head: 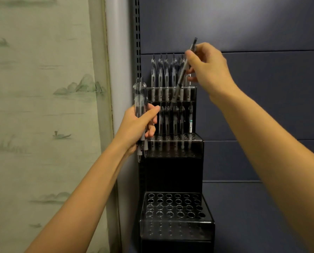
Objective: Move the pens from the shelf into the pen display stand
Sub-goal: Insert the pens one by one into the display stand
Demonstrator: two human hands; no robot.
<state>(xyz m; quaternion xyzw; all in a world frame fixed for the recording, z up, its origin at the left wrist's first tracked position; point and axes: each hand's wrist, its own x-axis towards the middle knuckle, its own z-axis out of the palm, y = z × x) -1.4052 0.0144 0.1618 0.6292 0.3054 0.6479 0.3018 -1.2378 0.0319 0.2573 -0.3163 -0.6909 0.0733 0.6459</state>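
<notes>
A black stepped pen display stand (172, 172) rises against a dark blue panel. Its top tier (170, 92) holds a row of upright pens, and the middle tier (174, 137) holds several more. The bottom tier (176, 207) shows only open holes. My left hand (136, 128) grips a bundle of clear pens (139, 99) upright, just left of the stand. My right hand (207, 68) pinches a single pen (183, 72), tilted with its tip down in front of the top tier, near the heads of the middle-tier pens.
A dark blue shelf back panel (253, 106) fills the right side. A perforated metal upright (138, 42) runs down just left of the stand. A pale green curtain with landscape print (43, 106) hangs at the left.
</notes>
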